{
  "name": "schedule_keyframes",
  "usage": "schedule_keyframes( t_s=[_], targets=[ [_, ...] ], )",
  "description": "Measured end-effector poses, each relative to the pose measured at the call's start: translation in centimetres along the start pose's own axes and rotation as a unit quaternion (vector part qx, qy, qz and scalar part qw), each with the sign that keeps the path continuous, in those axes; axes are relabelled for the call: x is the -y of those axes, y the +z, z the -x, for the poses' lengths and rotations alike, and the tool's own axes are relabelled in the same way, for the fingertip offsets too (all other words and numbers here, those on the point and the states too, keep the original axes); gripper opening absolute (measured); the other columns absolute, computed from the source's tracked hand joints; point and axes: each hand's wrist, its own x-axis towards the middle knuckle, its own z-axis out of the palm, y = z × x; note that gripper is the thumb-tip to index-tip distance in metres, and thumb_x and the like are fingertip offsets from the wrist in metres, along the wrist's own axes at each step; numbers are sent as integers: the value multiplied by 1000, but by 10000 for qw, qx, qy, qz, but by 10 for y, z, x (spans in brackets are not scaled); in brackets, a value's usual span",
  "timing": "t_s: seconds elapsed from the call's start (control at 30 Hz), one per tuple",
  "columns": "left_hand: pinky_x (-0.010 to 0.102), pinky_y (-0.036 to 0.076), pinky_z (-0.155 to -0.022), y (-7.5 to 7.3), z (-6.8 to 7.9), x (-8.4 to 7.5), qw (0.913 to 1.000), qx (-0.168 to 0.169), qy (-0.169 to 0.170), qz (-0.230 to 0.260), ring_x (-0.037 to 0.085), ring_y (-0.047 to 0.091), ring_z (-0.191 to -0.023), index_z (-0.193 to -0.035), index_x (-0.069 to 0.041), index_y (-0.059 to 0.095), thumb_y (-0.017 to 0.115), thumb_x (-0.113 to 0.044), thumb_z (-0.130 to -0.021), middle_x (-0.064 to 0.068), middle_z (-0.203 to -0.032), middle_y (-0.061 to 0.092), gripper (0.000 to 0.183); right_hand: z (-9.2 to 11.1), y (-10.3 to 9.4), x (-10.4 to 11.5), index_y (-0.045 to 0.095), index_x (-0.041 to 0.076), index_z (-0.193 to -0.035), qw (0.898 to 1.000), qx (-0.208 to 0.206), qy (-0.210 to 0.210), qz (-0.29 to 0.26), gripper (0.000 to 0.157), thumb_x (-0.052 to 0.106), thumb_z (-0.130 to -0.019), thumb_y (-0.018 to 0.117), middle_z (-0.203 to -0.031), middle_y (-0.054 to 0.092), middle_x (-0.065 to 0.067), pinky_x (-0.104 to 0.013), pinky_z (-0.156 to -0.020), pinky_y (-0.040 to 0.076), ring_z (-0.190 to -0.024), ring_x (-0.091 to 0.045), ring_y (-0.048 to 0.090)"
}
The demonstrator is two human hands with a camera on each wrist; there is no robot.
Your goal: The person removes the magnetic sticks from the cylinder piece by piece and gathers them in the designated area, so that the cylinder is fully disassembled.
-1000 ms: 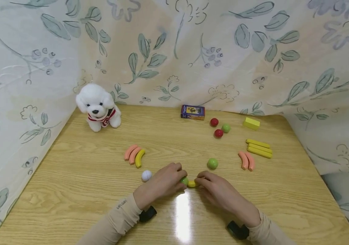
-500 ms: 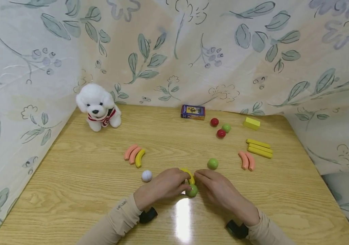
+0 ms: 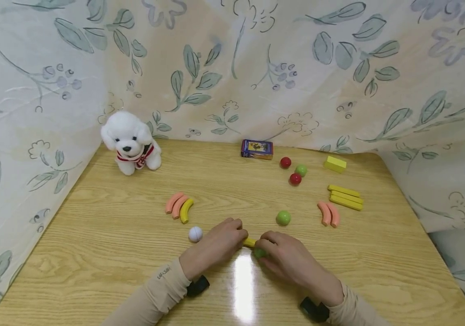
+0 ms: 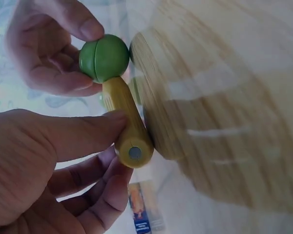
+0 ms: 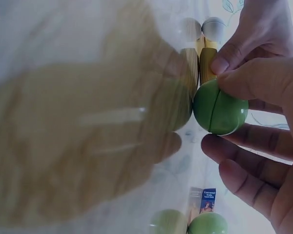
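My left hand [image 3: 218,244] pinches a yellow curved stick [image 4: 118,100] between thumb and fingers. A round metal disc [image 4: 135,152] shows in the stick's end face, toward the left wrist. At its far end the stick meets a green ball [image 4: 112,58] with a seam around it. The thumb and fingers of my right hand [image 3: 289,256] hold this ball, mostly covering it in the head view. Both pieces are low over the tabletop. Just behind the right hand lies another green ball [image 3: 283,218], and a white ball [image 3: 195,234] is left of the left hand.
Pink curved sticks [image 3: 178,207] and a yellow one [image 3: 186,211] lie left, with two more pink sticks [image 3: 328,213] and yellow bars [image 3: 345,198] right. Behind are red balls [image 3: 285,162], a yellow block [image 3: 335,164], a card box [image 3: 257,149] and a plush dog [image 3: 132,144].
The held green ball has passed from the left hand to the right. The left hand has taken the yellow stick and turned it. The nearer red ball at the back has shifted slightly right.
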Motion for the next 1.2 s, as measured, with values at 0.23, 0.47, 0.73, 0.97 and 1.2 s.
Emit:
schedule_keyframes(
  t_s=[0.23, 0.47, 0.73, 0.97, 1.2],
  targets=[
    [17, 36, -57, 3, -3, -2, 10000, 2, -25, -42, 12, 48, -66, -83, -13, 67, 64, -13, -93, -1, -79, 57, 10, 1, -8, -13, 65, 16, -97, 9996, 89, 264, 83, 32, 12, -68, 79, -93, 58, 4, -22, -64, 49, -75, -6, 55],
    [17, 39, -58, 6, -5, 0, 9999, -93, 29, -41, 12, 49, -67, -85, -12, 67, 68, -12, -89, 0, -80, 57, 5, -24, -28, -75, 61, 9, -101, 9875, -246, 1555, 19, 25, 7, -79, 74, -100, 60, -8, -28, -60, 47, -75, -15, 57],
    [17, 41, -61, 15, -7, -8, 9998, 96, 128, 101, 11, 49, -69, -86, -13, 67, 69, -13, -89, 0, -84, 58, 4, -41, -21, -144, 65, 5, -97, 9779, 230, 1916, 809, 23, 9, -78, 79, -88, 69, -11, -44, -71, 47, -80, -29, 56],
    [17, 43, -63, 17, -10, -11, 9998, 164, 79, 18, 10, 52, -72, -89, -14, 69, 68, -17, -91, 0, -88, 61, 4, -42, -17, -156, 68, 4, -104, 9732, 184, 1970, 1171, 29, 9, -78, 78, -100, 72, -16, -51, -76, 50, -91, -38, 59],
    [20, 42, -59, -1, -14, 2, 9996, -198, -134, -158, 12, 51, -72, -92, -14, 68, 65, -28, -94, 0, -87, 59, 15, -42, -20, -140, 66, 3, -113, 9760, 17, 1958, 952, 32, 20, -86, 73, -105, 66, -18, -53, -77, 50, -97, -38, 60]
  ],
)
